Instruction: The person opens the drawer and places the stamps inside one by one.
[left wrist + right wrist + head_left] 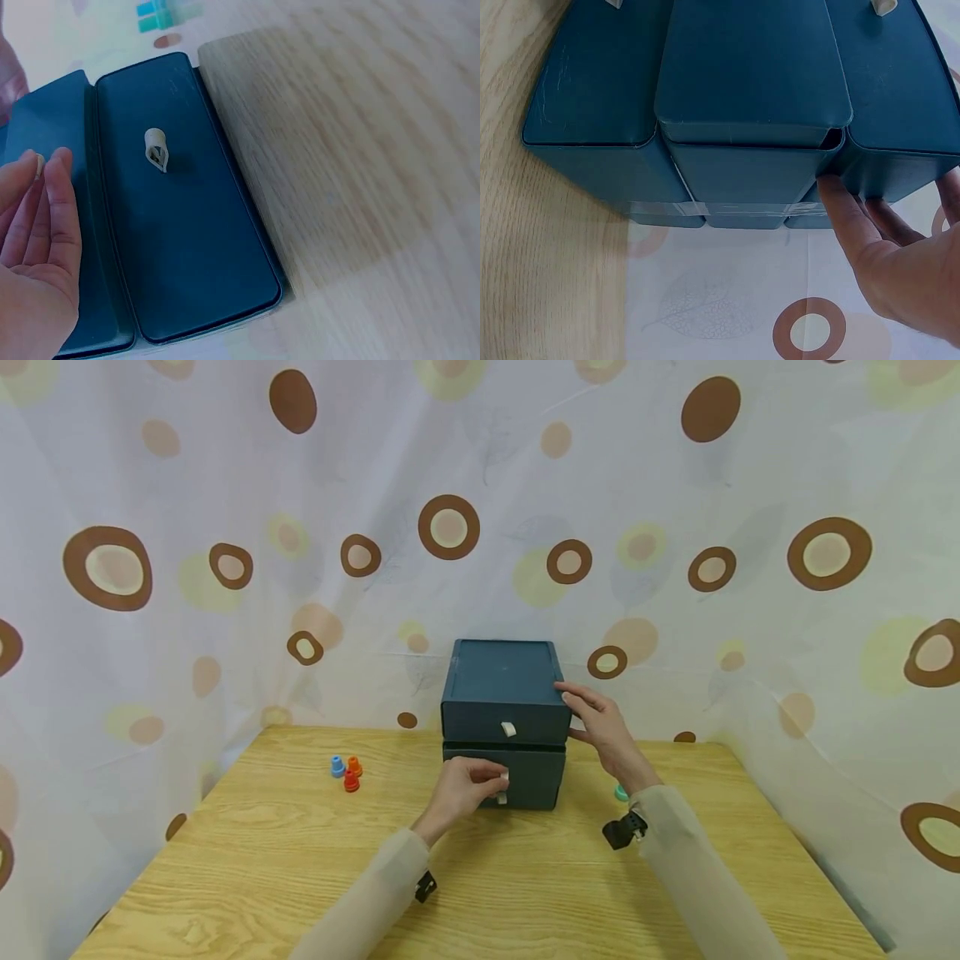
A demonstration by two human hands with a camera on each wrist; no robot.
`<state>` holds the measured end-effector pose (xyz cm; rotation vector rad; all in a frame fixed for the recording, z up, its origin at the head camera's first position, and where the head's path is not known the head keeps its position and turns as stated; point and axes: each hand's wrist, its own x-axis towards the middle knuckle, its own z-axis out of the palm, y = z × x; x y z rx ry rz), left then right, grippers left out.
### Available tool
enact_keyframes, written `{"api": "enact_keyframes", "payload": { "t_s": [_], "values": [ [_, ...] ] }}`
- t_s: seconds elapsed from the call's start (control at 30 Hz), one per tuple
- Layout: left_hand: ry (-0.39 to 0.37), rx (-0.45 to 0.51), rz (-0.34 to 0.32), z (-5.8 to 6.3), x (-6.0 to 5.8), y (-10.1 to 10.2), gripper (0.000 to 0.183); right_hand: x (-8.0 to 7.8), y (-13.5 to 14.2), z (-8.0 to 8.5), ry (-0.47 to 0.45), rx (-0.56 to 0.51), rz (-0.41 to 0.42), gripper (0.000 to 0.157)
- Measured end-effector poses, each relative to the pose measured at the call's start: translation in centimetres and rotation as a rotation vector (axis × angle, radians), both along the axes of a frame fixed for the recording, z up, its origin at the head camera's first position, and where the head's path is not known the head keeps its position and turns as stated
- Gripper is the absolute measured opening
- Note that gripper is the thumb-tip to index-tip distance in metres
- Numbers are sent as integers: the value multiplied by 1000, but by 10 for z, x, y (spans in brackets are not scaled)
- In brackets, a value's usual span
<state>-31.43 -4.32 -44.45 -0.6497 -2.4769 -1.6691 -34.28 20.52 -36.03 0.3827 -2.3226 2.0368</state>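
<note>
A dark blue three-drawer cabinet [504,672] stands against the back, with a small white pull tab on each drawer front. My left hand [467,785] pinches the tab [39,165] of the middle drawer [754,64] between thumb and fingers. That drawer juts out a little past the others, with a narrow gap at its side. My right hand [603,731] rests against the cabinet's right side, its fingers fairly straight and reaching the top edge. Below the left hand, the lowest drawer [187,225] is closed, its folded tab [156,148] hanging free.
Left of the cabinet, small blue [337,767], orange [355,766] and red [351,781] stepped pieces stand on the wooden table [247,860]. A green piece [621,792] is partly hidden behind the right wrist. A patterned cloth [375,610] hangs behind everything.
</note>
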Motion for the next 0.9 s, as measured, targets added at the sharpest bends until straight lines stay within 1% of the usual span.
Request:
{"api": "enact_keyframes", "payload": {
  "t_s": [0.23,0.47,0.6,0.73,0.9],
  "values": [
    [-1,-13,-46,0,9,-3,19,0,2,0,6,-12,17,51],
    [-22,8,-107,1,18,-7,19,-1,1,-1,10,-4,13,51],
    [-11,-2,-127,0,20,-9,20,0,1,-1,11,-4,10,50],
    [29,-42,-136,1,24,-10,19,1,1,0,8,-4,10,50],
    [45,-82,-149,1,29,-12,19,1,1,0,8,-6,13,50]
  ]
}}
